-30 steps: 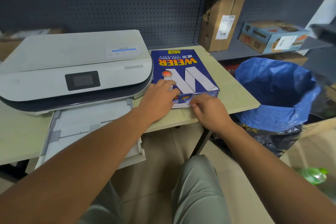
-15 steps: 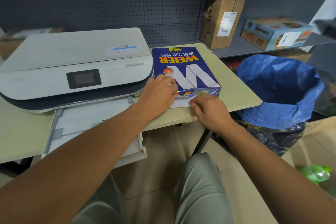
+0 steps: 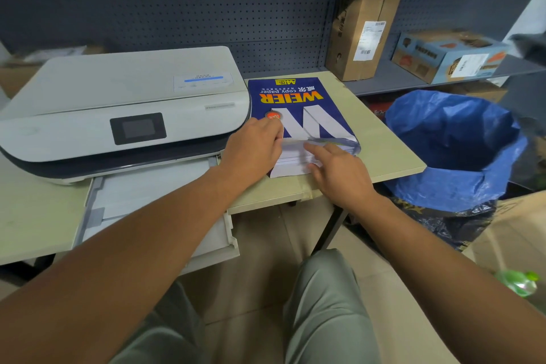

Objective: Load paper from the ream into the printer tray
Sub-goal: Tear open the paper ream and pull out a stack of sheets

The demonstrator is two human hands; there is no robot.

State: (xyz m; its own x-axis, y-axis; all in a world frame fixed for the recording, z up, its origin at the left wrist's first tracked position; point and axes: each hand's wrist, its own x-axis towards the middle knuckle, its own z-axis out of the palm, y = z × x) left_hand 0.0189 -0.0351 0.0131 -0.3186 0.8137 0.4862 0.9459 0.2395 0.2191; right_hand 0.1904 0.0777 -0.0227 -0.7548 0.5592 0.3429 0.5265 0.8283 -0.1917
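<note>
The blue-wrapped ream [image 3: 298, 103] lies on the table just right of the white printer [image 3: 118, 109]. Its near end is torn open, and a white paper stack [image 3: 291, 164] sticks out toward me. My left hand [image 3: 254, 148] grips the ream's near left corner, fingers on the wrapper. My right hand [image 3: 339, 174] is on the exposed sheets, index finger on top and thumb against the near edge. The printer tray [image 3: 153, 195] is pulled out past the table's front edge, under my left forearm.
A bin lined with a blue bag [image 3: 455, 151] stands right of the table [image 3: 384, 151]. Cardboard boxes [image 3: 363, 35] sit on the grey shelf behind. A green bottle [image 3: 517, 282] lies on the floor at the right. My knees are under the table's front edge.
The wrapper's near end has peeled back and more white paper shows. My right hand has shifted onto the exposed sheets. My left hand stays at the ream's corner.
</note>
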